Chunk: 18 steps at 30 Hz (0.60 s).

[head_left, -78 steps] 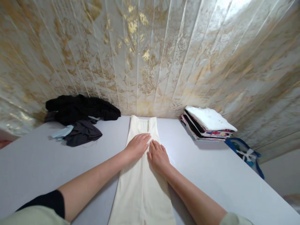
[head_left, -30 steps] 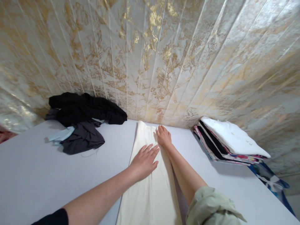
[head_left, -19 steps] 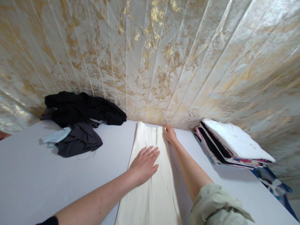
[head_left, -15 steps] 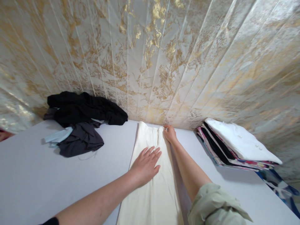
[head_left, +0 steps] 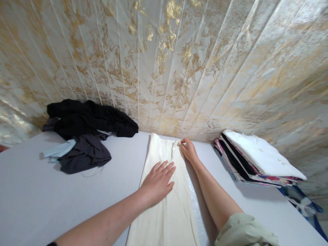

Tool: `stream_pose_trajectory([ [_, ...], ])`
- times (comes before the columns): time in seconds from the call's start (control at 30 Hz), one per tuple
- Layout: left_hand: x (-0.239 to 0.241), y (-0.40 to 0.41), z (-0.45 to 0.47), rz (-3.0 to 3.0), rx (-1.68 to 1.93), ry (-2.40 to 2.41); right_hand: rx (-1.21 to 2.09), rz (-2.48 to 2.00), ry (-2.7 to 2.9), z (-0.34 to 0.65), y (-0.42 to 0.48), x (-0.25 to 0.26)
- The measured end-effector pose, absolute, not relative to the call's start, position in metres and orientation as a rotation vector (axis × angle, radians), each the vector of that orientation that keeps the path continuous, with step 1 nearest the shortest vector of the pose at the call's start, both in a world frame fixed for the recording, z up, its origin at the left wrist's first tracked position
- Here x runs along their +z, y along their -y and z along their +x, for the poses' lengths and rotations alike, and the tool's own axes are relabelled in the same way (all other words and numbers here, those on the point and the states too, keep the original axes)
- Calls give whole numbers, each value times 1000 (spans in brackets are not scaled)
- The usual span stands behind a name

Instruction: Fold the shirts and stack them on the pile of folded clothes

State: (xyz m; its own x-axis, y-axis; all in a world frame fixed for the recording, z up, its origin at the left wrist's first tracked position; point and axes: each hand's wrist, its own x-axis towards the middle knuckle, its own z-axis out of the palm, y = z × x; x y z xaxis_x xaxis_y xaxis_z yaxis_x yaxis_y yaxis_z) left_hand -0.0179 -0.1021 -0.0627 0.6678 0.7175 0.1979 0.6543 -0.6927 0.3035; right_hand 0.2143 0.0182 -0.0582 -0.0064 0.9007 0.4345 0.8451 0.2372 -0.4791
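Observation:
A long cream garment point(head_left: 164, 212) lies flat in a narrow strip on the white table, its far end close to the wall. My left hand point(head_left: 159, 181) rests palm down on its middle, fingers outstretched. At the far right corner, my right hand point(head_left: 189, 149) pinches the garment's edge between thumb and fingers. The cloth is bunched and slightly raised there.
Black clothing point(head_left: 92, 119) and a dark grey crumpled cloth point(head_left: 85, 153) lie at the back left. A stack of folded clothes point(head_left: 263, 155), white on top, stands at the right. Blue patterned fabric point(head_left: 304, 205) hangs near the right edge. A gold-patterned curtain point(head_left: 159, 68) rises behind the table point(head_left: 77, 205).
My right hand has shifted slightly right and nearer, drawing the garment's corner into a raised bunch. My left hand stays flat on the cloth.

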Motion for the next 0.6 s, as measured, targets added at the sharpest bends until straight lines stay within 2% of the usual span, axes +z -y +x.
stream_pose_trajectory([
  [0.37,-65,102,-18,2686,477,-1113,40,-1646,1843,215,-22,-63],
  [0.6,-56,104,-20,2607,437,-1103,139,-1619,1745,218,-17,-66],
])
